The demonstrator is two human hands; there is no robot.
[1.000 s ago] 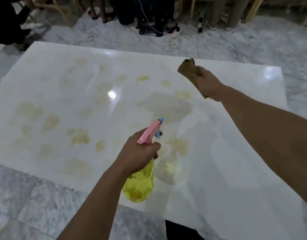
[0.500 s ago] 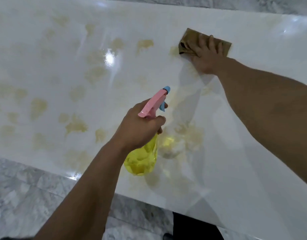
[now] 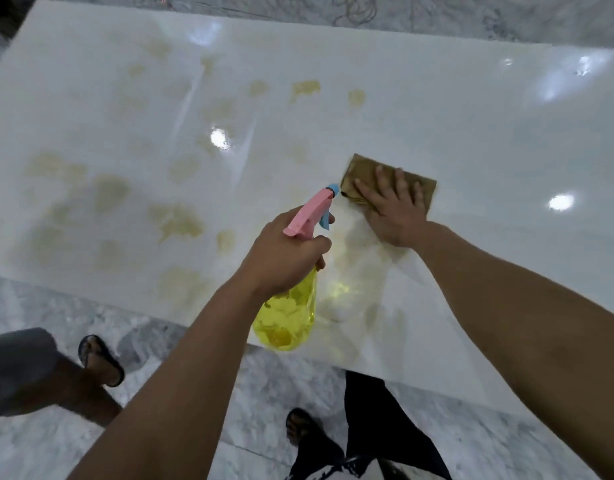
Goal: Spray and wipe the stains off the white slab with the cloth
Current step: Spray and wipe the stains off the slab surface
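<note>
A large glossy white slab (image 3: 472, 126) lies flat on the floor, with several yellow-brown stains (image 3: 177, 220) across its left and middle. My left hand (image 3: 281, 254) grips a yellow spray bottle (image 3: 286, 320) with a pink trigger head, held above the slab's near edge, nozzle aimed at the cloth. My right hand (image 3: 395, 209) lies flat, fingers spread, pressing a brown cloth (image 3: 364, 171) onto the slab at its middle. A wet smear (image 3: 361, 268) sits just below the cloth.
Grey marble floor (image 3: 56, 306) surrounds the slab. My feet in dark sandals (image 3: 101, 358) and dark trousers (image 3: 368, 410) stand at the slab's near edge. Cables (image 3: 354, 8) lie on the floor beyond the far edge.
My right hand brought the cloth down from the air onto the slab's far part, then dragged it toward me to the middle. The bottle stays held in my left hand.
</note>
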